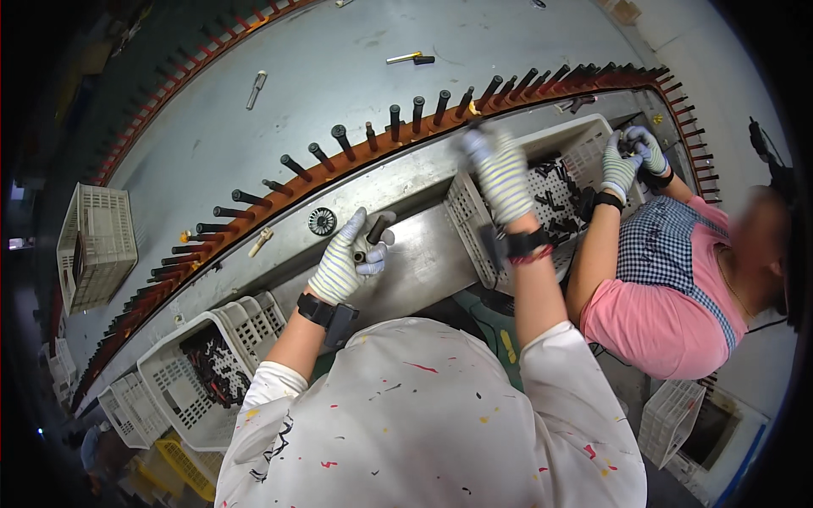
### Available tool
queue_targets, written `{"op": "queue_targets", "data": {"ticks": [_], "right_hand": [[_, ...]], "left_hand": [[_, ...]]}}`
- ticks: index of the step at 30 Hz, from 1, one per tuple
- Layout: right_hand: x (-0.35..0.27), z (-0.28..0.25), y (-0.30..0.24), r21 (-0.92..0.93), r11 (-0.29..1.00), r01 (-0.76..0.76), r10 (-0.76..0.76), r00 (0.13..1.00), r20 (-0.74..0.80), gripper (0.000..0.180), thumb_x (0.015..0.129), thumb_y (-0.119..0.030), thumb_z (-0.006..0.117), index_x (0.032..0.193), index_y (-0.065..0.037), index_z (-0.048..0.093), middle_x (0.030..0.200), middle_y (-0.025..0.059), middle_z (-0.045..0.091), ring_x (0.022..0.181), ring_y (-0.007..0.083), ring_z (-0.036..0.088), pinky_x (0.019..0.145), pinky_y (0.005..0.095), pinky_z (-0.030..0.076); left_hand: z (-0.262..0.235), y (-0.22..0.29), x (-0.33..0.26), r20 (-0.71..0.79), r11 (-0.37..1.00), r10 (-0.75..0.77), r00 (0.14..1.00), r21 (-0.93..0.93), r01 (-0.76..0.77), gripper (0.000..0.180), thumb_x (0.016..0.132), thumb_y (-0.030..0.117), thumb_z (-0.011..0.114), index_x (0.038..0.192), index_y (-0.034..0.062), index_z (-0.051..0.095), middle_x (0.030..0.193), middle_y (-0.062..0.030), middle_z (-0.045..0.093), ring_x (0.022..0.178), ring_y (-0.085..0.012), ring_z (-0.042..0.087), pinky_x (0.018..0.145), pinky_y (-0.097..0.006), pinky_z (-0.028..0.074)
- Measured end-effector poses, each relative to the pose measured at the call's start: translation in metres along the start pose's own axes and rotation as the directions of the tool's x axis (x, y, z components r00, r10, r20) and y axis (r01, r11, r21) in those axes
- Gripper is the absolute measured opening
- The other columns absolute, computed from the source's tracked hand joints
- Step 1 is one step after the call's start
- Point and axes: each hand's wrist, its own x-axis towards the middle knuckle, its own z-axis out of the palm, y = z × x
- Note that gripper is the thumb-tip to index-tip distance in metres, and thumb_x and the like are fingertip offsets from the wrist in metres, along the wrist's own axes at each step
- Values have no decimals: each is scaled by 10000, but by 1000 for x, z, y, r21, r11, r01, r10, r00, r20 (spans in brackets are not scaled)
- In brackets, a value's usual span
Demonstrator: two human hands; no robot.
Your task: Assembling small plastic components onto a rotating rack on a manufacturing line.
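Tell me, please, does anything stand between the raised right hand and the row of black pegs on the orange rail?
Nothing visible does: the right hand hovers just short of the pegs with only bare metal between.

Striped knit cloth gloves (pixel 343 262); matt black pins (pixel 378 229); perforated white plastic crates (pixel 461 207); dull grey metal table (pixel 339 68).

Left hand (pixel 345 258) fingers curled shut, right hand (pixel 500 173) raised, blurred
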Motion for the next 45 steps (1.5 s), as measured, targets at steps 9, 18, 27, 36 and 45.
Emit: {"op": "queue_targets", "data": {"ticks": [9, 18, 27, 36, 45], "right_hand": [[140, -47, 44, -358, 853, 380, -476, 848, -234, 191, 857, -72, 577, 1016, 10, 511, 875, 94, 650, 788, 157, 609, 735, 285, 488], [92, -7, 75, -284, 917, 279, -375, 844, -383, 272, 853, -134, 559, 1090, -1, 555, 937, 178, 643, 911, 265, 621, 821, 346, 476], [-69, 58, 34, -135, 984, -117, 176, 761, 624, 365, 869, -237, 601, 1146, -1, 580, 970, 99, 652, 891, 143, 583, 815, 280, 466], [-38, 30, 27, 430, 899, -82, 34, 992, 118, 268, 921, -253, 544, 1070, -33, 579, 832, 47, 640, 705, 113, 616, 604, 235, 509], [142, -143, 25, -463, 867, 182, -466, 627, -625, 197, 835, -194, 600, 950, -38, 633, 886, 103, 666, 799, 220, 616, 751, 336, 477]], "left_hand": [[-23, -17, -13, -19, 993, -96, 995, 65, 97, 334, 930, 324, 520, 1104, 39, 523, 749, -25, 494, 506, -36, 355, 381, -147, 260], [-24, -14, -22, 3, 989, -29, 1000, 145, 28, 353, 925, 420, 483, 1020, 81, 507, 666, 16, 450, 487, -44, 333, 393, -168, 260], [-4, 9, -7, 126, 948, -48, 991, 318, 5, 295, 927, 372, 502, 943, 80, 542, 624, -5, 459, 426, -52, 311, 383, -184, 245], [8, -4, 4, 93, 908, -86, 992, 417, 39, 480, 900, 464, 515, 1098, 28, 539, 660, 5, 472, 461, -43, 334, 415, -174, 273], [-32, -19, -32, -67, 920, -100, 993, 374, 118, 279, 900, 242, 559, 1090, 40, 536, 817, -33, 531, 662, -86, 465, 563, -205, 390]]}}
